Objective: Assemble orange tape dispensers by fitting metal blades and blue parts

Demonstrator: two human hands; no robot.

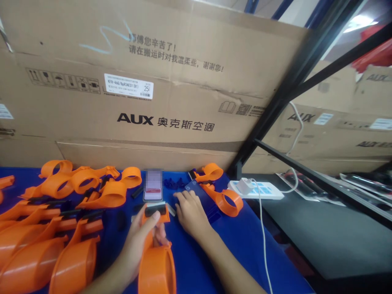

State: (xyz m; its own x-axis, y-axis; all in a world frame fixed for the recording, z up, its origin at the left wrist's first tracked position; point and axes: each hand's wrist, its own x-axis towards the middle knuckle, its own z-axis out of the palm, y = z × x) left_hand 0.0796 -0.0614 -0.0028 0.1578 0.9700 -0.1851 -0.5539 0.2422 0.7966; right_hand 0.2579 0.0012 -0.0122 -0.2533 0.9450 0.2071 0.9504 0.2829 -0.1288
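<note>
My left hand is closed around an orange tape dispenser, its ring hanging toward me. The thumb presses on the black piece at its head, where a pale toothed edge points away from me. My right hand rests low over the blue table, fingers bent and slightly apart, with nothing visible in them. Beside its fingertips lie a dark blue flat piece and small dark blue parts. A phone with a lit screen stands just beyond the held dispenser.
Several orange tape dispensers crowd the left side of the blue table; others lie at the right. A large AUX carton rises behind. A power strip with a white cable sits by the black frame.
</note>
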